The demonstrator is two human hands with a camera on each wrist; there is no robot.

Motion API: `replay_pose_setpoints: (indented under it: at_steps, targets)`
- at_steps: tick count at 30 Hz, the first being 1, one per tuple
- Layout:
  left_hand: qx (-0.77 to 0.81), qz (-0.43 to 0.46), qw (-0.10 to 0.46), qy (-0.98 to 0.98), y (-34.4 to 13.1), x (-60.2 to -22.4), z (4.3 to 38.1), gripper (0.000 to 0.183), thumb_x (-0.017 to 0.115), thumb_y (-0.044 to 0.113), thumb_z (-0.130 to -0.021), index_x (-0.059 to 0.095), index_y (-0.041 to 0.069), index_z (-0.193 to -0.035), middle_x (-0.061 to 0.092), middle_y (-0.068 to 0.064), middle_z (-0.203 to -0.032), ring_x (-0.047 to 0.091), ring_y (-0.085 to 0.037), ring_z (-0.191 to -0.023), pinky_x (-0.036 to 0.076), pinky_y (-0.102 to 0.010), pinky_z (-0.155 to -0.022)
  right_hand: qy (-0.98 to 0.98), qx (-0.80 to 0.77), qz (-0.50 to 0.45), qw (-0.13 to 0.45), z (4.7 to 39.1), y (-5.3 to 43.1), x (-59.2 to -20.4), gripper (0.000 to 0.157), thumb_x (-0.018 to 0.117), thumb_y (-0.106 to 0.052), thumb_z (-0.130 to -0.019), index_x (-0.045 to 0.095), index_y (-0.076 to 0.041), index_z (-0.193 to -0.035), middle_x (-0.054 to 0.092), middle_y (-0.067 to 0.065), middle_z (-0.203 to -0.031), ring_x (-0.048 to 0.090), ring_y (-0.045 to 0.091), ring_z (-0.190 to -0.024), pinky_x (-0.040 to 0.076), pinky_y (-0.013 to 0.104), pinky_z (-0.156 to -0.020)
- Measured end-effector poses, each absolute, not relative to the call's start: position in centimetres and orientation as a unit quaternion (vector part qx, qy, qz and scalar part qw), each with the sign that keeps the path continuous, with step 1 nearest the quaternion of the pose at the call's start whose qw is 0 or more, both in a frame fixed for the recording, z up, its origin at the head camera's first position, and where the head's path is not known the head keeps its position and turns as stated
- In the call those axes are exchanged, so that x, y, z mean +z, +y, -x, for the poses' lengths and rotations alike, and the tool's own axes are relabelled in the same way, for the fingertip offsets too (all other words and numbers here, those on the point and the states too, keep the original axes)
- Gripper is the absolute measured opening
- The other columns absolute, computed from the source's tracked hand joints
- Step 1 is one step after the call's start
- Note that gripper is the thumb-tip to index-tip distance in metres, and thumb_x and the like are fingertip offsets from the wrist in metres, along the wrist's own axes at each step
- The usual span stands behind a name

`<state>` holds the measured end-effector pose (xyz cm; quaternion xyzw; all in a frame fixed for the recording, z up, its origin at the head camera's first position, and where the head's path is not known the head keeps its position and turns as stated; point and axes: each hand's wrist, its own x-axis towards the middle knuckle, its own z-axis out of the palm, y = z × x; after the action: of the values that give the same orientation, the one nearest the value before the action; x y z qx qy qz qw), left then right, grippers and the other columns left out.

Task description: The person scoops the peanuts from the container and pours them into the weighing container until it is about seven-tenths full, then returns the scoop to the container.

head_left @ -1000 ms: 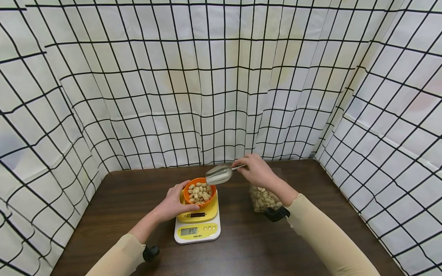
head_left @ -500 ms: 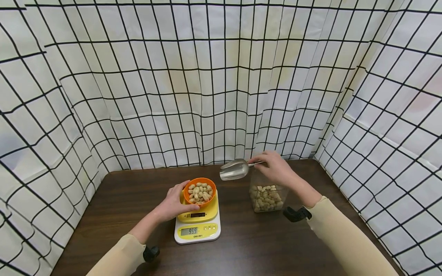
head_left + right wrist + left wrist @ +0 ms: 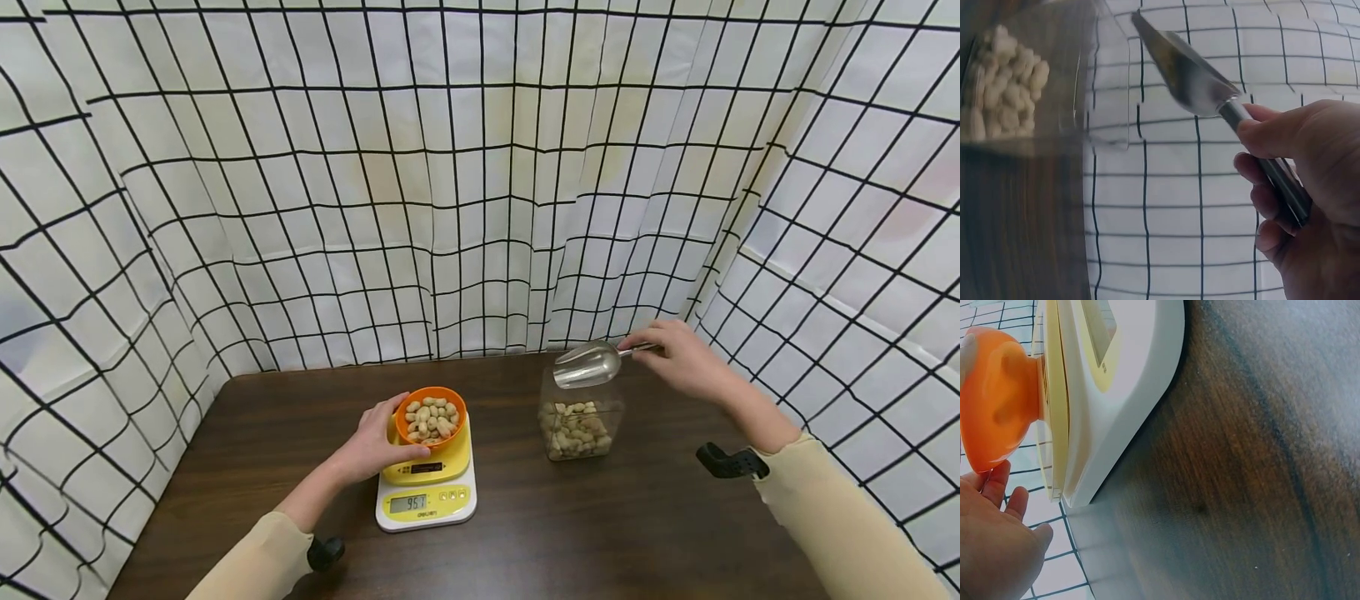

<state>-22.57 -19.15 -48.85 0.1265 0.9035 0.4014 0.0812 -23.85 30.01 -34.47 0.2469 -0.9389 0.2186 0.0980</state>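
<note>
My left hand (image 3: 377,437) holds a small orange bowl (image 3: 994,406) by its sides, thumb in front and fingers at the far left. Unshelled peanuts (image 3: 431,419) fill the bowl, which stands on a yellow and white kitchen scale (image 3: 426,510); its display appears to read 95.7. The handle of a metal scoop (image 3: 588,367) is gripped in my right hand (image 3: 678,358), thumb along the top. Its blade is above a clear square container (image 3: 549,392), pointing left, and no peanuts show in it. More peanuts (image 3: 1007,94) lie inside the container.
A dark wooden table (image 3: 285,400) carries everything. White curtains (image 3: 480,208) with a black grid hang along its back and sides. The container stands to the right of the scale, with a gap of bare wood between them.
My right hand has carried the scoop rightward from beside the bowl to over the container. The scale's display has gone from about 89.8 to 95.7. My left hand stays at the bowl.
</note>
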Motion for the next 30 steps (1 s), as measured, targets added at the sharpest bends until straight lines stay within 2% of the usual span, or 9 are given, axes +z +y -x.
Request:
replay_pose_setpoints:
  at_steps: [2,6,9,13,21,26,30]
  targets:
    - [0.403,-0.126,0.08,0.903,-19.2,-48.8,22.5,0.11,0.085,0.052,-0.079,0.023,0.013,-0.161,0.029,-0.021,-0.158,0.023,-0.041,-0.141,0.035,-0.071,-0.105,-0.941,0.21,-0.247,0.094,23.8,30.4,-34.5,0.022,0.065,-0.008,-0.1,0.076,-0.018,-0.117,0.064,0.004,-0.106,0.053,0.027,-0.102,0.04,0.046,-0.081]
    - [0.402,-0.128,0.079,0.903,-19.2,-48.8,22.5,0.11,0.085,0.053,-0.079,0.023,0.013,-0.162,0.029,-0.021,-0.158,0.022,-0.041,-0.142,0.035,-0.071,-0.105,-0.943,0.185,-0.262,0.087,24.2,30.5,-35.1,0.022,0.067,-0.005,-0.098,0.077,-0.017,-0.115,0.065,0.005,-0.104,0.055,0.025,-0.094,0.043,0.043,-0.076]
    - [0.399,-0.131,0.077,0.904,-19.2,-49.0,22.5,0.11,0.085,0.053,-0.08,0.023,0.013,-0.162,0.029,-0.021,-0.158,0.023,-0.041,-0.142,0.035,-0.071,-0.105,-0.943,0.169,-0.276,0.076,24.5,30.0,-35.9,0.022,0.067,-0.005,-0.098,0.077,-0.016,-0.114,0.067,0.005,-0.107,0.058,0.027,-0.096,0.046,0.047,-0.079]
    - [0.399,-0.132,0.077,0.904,-19.2,-49.1,22.6,0.109,0.085,0.052,-0.08,0.023,0.014,-0.162,0.029,-0.021,-0.158,0.023,-0.041,-0.141,0.035,-0.07,-0.105,-0.944,0.157,-0.285,0.043,24.8,29.3,-36.8,0.021,0.066,-0.005,-0.098,0.076,-0.017,-0.112,0.065,0.002,-0.106,0.058,0.027,-0.099,0.045,0.051,-0.085]
    - [0.401,-0.127,0.079,0.904,-19.2,-49.1,22.5,0.111,0.084,0.054,-0.079,0.023,0.013,-0.162,0.028,-0.021,-0.158,0.023,-0.041,-0.142,0.035,-0.07,-0.106,-0.941,0.165,-0.294,-0.022,25.9,27.9,-38.3,0.019,0.067,-0.005,-0.097,0.078,-0.018,-0.106,0.065,-0.002,-0.103,0.057,0.021,-0.097,0.047,0.042,-0.079]
    - [0.402,-0.124,0.081,0.904,-19.2,-49.1,22.4,0.11,0.084,0.055,-0.079,0.023,0.015,-0.162,0.028,-0.019,-0.159,0.022,-0.039,-0.143,0.034,-0.07,-0.107,-0.948,0.142,-0.284,-0.023,26.0,27.3,-39.2,0.016,0.07,-0.008,-0.096,0.079,-0.02,-0.104,0.059,-0.003,-0.096,0.047,0.02,-0.088,0.038,0.04,-0.077]
    - [0.403,-0.125,0.079,0.903,-19.1,-49.0,22.3,0.109,0.084,0.054,-0.079,0.023,0.015,-0.162,0.03,-0.019,-0.157,0.023,-0.039,-0.142,0.035,-0.069,-0.107,-0.956,0.128,-0.264,-0.005,26.0,27.1,-39.7,0.016,0.073,-0.01,-0.095,0.079,-0.022,-0.104,0.056,-0.002,-0.097,0.04,0.023,-0.089,0.033,0.041,-0.077]
